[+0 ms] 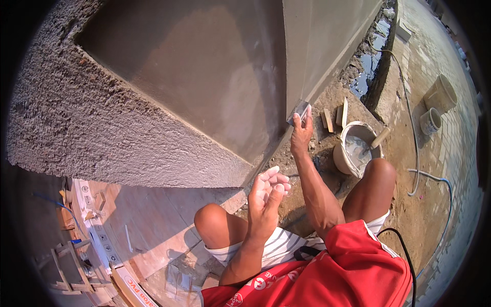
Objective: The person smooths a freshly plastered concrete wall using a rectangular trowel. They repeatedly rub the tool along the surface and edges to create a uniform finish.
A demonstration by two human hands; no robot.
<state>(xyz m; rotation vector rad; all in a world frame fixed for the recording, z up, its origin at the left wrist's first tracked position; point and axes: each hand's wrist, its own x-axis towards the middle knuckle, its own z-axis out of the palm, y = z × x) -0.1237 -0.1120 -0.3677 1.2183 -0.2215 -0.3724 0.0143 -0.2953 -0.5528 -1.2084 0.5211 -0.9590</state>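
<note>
My right hand (303, 134) is closed on a small flat grey plastering blade (296, 111). The blade is against the foot of the smooth grey plastered wall (204, 66), at its corner. In front of my body my left hand (267, 194) is raised with its fingers loosely curled and apart, their tips whitened, and nothing in it. Just right of my right forearm stands a bucket (350, 167) of pale wet mix, with a handled tool (379, 138) leaning in it.
Rough unsmoothed plaster (102, 133) covers the ledge at left. Wood pieces (327, 121) lie by the bucket. A water-filled trench (371, 66) runs along the wall. A hose (405, 92) and two more buckets (440, 94) are at right; a wooden ladder-like frame (76, 263) is lower left.
</note>
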